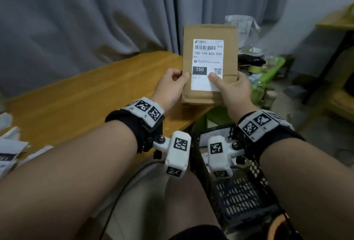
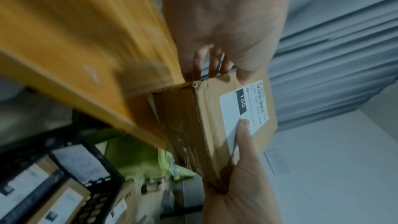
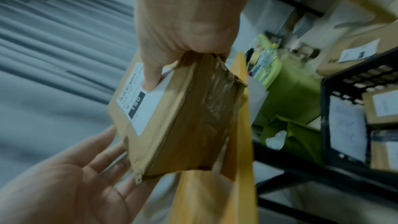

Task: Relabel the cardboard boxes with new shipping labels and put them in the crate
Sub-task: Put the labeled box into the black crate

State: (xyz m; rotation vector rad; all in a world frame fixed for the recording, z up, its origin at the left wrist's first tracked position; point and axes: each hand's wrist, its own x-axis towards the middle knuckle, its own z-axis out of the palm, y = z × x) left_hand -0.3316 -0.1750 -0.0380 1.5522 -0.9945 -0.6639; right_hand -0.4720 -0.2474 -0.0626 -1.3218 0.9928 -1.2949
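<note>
I hold a flat cardboard box (image 1: 210,32) upright in both hands above the right end of the wooden table (image 1: 95,96). A white shipping label (image 1: 206,57) printed "150" covers its front. My left hand (image 1: 180,78) grips the box's left edge, thumb in front and fingers behind, as the left wrist view (image 2: 226,71) shows. My right hand (image 1: 228,80) grips the lower right, its thumb pressed on the label's bottom corner (image 3: 150,81). Brown tape wraps the box's side (image 3: 211,108). The black plastic crate (image 1: 245,197) stands below my right forearm, with labelled boxes (image 2: 64,202) inside.
Loose white label sheets (image 1: 11,149) lie on the table's left end. Green bags and clutter (image 1: 268,78) crowd the floor to the right of the table. A grey curtain (image 1: 95,19) hangs behind. Another wooden surface (image 1: 337,21) stands at the far right.
</note>
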